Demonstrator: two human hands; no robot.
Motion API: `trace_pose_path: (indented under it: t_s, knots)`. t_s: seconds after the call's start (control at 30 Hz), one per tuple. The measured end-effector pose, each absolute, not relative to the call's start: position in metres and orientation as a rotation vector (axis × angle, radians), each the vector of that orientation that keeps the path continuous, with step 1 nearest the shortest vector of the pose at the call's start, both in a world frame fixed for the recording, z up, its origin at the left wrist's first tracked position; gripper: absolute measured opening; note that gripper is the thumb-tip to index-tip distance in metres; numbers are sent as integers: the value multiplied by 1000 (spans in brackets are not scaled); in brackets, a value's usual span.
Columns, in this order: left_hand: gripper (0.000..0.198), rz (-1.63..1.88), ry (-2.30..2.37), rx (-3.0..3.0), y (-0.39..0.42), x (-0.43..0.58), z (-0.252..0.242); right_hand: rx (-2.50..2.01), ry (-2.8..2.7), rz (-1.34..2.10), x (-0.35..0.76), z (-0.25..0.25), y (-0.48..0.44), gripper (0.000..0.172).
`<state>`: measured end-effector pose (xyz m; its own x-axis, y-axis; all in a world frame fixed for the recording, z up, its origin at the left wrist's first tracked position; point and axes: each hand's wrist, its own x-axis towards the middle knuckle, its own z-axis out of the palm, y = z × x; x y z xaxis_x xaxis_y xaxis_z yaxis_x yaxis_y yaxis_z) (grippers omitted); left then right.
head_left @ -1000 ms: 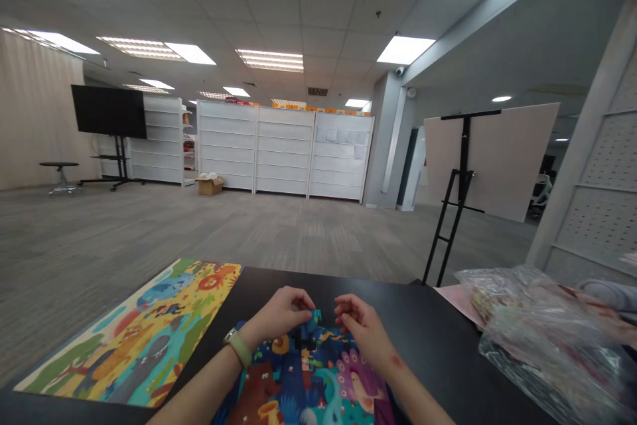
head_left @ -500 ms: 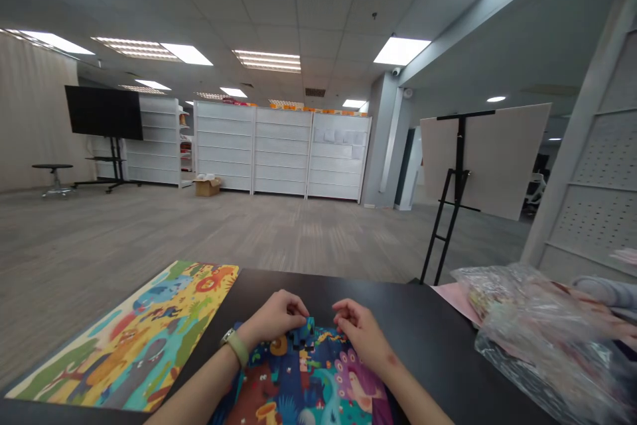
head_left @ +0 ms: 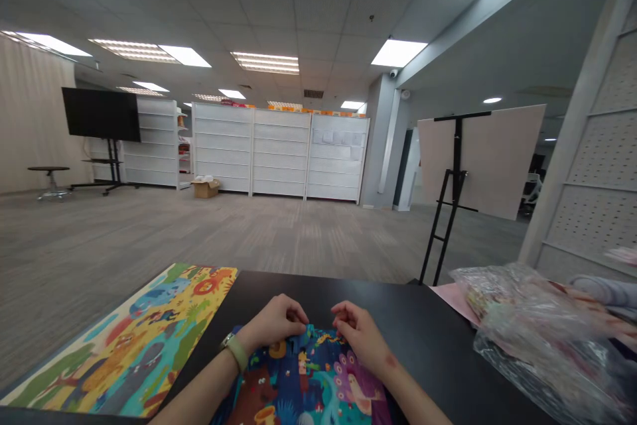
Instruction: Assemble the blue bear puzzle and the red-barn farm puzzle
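Observation:
A colourful jigsaw puzzle [head_left: 308,385] with animal pictures lies on the black table [head_left: 423,339] in front of me. My left hand [head_left: 273,322], with a green band on its wrist, rests curled on the puzzle's far edge, fingertips pressed on a blue piece [head_left: 311,332]. My right hand [head_left: 355,332] is curled just to the right of it, fingertips pinched down on the same far edge. Both hands nearly touch over the piece, which now lies flat in the puzzle.
A large colourful picture sheet [head_left: 134,345] lies at the table's left. A crumpled clear plastic bag [head_left: 537,332] sits on a pink sheet at the right. Beyond the table are a black easel [head_left: 450,206] with a board, white shelving and open carpet floor.
The blue piece stood raised between my fingers a second ago; it now lies flat at the puzzle's far edge. Both hands have lowered onto it. My view shifted slightly right.

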<state>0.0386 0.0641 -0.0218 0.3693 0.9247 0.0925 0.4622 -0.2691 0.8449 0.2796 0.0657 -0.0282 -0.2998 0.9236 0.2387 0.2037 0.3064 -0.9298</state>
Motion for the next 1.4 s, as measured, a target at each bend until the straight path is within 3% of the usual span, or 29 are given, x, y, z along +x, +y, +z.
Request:
trace_pose_path:
  t_s: [0.57, 0.73, 1.0, 1.23, 1.4]
  knots:
    - [23, 684, 1264, 2073, 60, 35, -15, -1057, -1748, 1040, 280, -25, 62, 20]
    - [42, 784, 1348, 2184, 58, 34, -12, -1070, -1723, 1086, 279, -23, 61, 19]
    - [44, 779, 1373, 2259, 57, 35, -13, -1050, -1718, 1100, 279, -22, 61, 17]
    - [41, 748, 1370, 2258, 52, 35, -10, -1064, -1723, 1125, 278, -23, 62, 20]
    - [26, 720, 1243, 2280, 48, 31, 10, -1110, -1671, 1094, 282, -26, 70, 23]
